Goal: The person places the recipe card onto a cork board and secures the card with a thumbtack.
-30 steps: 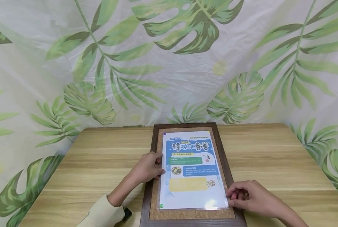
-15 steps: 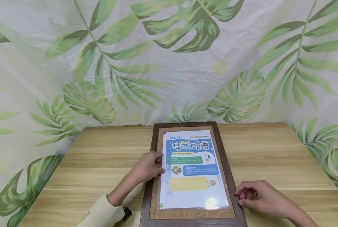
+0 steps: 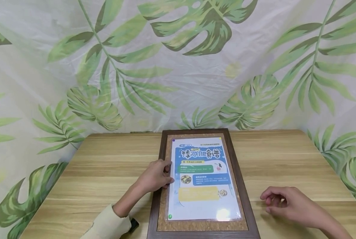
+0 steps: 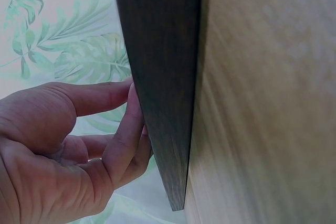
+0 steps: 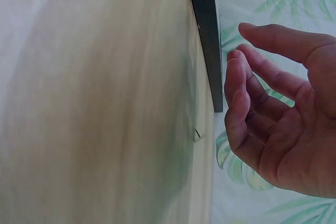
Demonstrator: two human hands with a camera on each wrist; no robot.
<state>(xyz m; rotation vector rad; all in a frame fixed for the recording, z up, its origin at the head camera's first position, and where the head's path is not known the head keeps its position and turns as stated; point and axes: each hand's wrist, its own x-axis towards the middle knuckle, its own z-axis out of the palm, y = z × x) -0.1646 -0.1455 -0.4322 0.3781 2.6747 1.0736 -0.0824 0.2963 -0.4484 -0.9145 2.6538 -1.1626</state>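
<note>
A dark wooden frame (image 3: pixel 163 146) with a cork backing (image 3: pixel 202 225) lies flat in the middle of the table (image 3: pixel 106 166). On the cork lies a glossy blue and white poster (image 3: pixel 202 179). My left hand (image 3: pixel 158 176) rests on the frame's left rail, its fingers reaching the poster's left edge. In the left wrist view the fingers (image 4: pixel 126 129) lie fairly straight against the dark frame (image 4: pixel 163 77). My right hand (image 3: pixel 281 200) hovers over the table just right of the frame, loosely curled and holding nothing. The right wrist view shows the same hand (image 5: pixel 262 103) apart from the frame's edge (image 5: pixel 207 40).
A white curtain with green leaf print (image 3: pixel 178 66) hangs behind and around the table. A small black object (image 3: pixel 133 225) sits by my left sleeve at the table's near edge. Bare wood (image 3: pixel 285 156) lies either side of the frame.
My right hand has left the poster's lower right corner and moved right, off the frame and over the bare table. The left hand, frame and poster have stayed put.
</note>
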